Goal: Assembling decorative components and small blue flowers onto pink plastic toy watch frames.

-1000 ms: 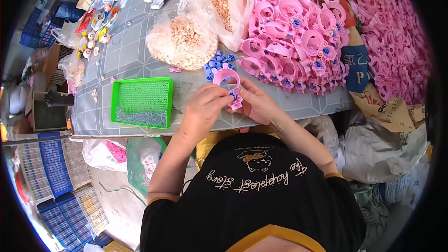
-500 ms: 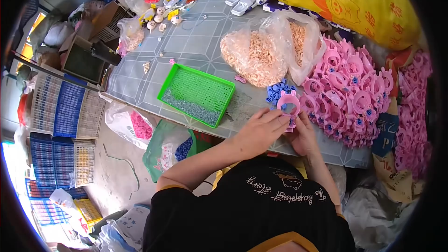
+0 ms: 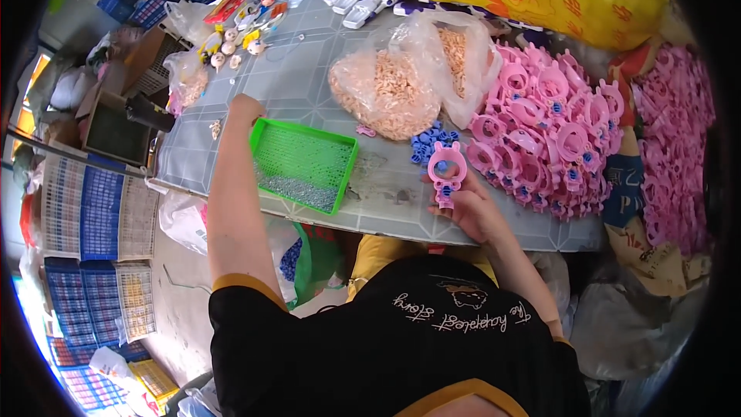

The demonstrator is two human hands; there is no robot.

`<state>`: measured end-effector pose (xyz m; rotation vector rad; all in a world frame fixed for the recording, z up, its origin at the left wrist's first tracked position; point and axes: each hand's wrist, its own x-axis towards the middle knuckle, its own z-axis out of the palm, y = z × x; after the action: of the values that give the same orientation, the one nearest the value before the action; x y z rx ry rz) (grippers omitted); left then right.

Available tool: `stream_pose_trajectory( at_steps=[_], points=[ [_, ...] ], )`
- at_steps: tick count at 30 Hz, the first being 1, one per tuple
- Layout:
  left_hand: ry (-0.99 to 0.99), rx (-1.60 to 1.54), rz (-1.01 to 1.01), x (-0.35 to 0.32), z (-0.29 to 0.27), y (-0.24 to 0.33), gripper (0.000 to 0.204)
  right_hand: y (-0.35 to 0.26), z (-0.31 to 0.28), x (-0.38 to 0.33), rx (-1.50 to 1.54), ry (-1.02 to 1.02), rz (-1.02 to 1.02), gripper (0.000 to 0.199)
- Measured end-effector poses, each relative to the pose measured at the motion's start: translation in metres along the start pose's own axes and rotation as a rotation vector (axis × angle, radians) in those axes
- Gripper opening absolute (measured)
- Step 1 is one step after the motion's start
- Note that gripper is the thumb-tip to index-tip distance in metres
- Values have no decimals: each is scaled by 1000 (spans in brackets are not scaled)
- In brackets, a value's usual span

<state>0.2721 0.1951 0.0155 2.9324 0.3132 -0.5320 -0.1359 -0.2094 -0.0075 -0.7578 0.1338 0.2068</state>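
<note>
My right hand (image 3: pixel 476 210) grips a pink plastic piece (image 3: pixel 456 157), a round ring with animal ears and a narrower lower part with blue in it. It holds the piece above the table's front edge. Small blue plastic parts (image 3: pixel 423 147) lie in a heap just behind it. To its right rises a big pile of similar pink pieces (image 3: pixel 532 139), many with blue parts in them. My left arm reaches far forward, and my left hand (image 3: pixel 246 106) is at the far left corner of a green tray (image 3: pixel 345 174). Its fingers are hidden. Tiny greyish beads (image 3: pixel 297 188) lie in the tray.
Plastic bags of peach-coloured parts (image 3: pixel 394 96) stand behind the blue heap. Small doll-head parts (image 3: pixel 229 46) lie at the back left of the grey table (image 3: pixel 297 69). A yellow sack (image 3: pixel 532 0) bulges at the back right. Stacked crates (image 3: pixel 100 193) stand left of the table.
My left hand has left the pink piece and swung leftward to the tray's far corner. My right hand keeps the piece. The whole view has shifted somewhat.
</note>
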Motion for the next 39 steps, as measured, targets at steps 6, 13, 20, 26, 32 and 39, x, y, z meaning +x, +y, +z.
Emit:
stream_pose_trajectory(
  at_steps=[6, 13, 20, 26, 32, 39],
  points=[
    [225, -3, 478, 1, 22, 36, 26, -1, 0, 2, 1, 16, -2, 70],
    [278, 292, 449, -1, 46, 47, 25, -2, 8, 2, 16, 2, -8, 69],
    [-80, -47, 888, -127, 49, 127, 22, 0, -3, 0, 18, 34, -58, 64],
    [83, -105, 1022, -171, 96, 140, 21, 3, -1, -3, -6, 60, -42, 59],
    [13, -63, 1126, -210, 95, 146, 19, 7, -6, -7, -11, 79, -61, 48],
    [-233, -98, 1383, -240, 90, 132, 16, 6, -5, -1, -39, 96, -68, 43]
  ],
)
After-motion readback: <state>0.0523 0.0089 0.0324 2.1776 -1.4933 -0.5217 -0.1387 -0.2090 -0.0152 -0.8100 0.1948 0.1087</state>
